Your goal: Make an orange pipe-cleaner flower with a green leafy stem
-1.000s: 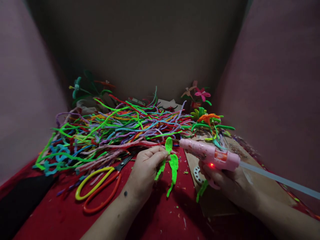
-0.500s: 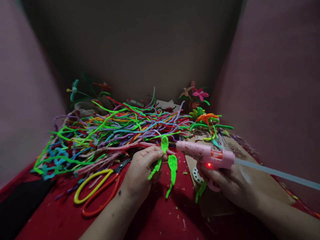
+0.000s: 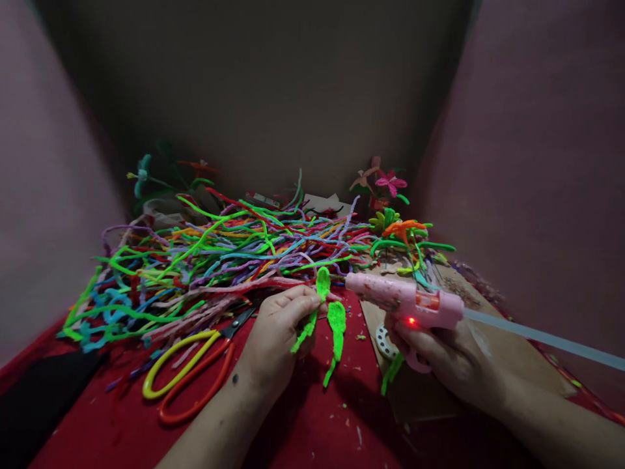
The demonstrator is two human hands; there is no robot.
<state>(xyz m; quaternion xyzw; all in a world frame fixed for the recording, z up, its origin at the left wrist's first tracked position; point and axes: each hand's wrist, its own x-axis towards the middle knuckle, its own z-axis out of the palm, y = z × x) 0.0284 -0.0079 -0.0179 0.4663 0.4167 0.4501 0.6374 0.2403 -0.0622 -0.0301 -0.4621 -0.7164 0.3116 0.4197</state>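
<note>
My left hand (image 3: 286, 329) pinches a bright green pipe-cleaner leaf (image 3: 323, 283) between thumb and fingers, its loop pointing up and its tail hanging below. Just right of those fingers, a second green leaf (image 3: 336, 322) lies on the red cloth. Wrapped in my right hand (image 3: 439, 352) is a pink hot glue gun (image 3: 390, 294) with a red light lit. Its nozzle points left, close to the held leaf; I cannot tell whether they touch. From its rear sticks a long clear glue stick (image 3: 541, 337). More green pipe cleaner (image 3: 391, 374) shows beneath my right hand.
A wide heap of coloured pipe cleaners (image 3: 234, 247) lies behind my hands. Scissors (image 3: 190, 365) with yellow and red handles rest left of my left wrist. Cardboard (image 3: 430, 400) lies under my right hand, with pipe-cleaner flowers (image 3: 403, 229) at its far end. Black cloth (image 3: 49, 404) is at left.
The glue gun has shifted slightly right, its nozzle a little farther from the held leaf. My left hand has barely moved.
</note>
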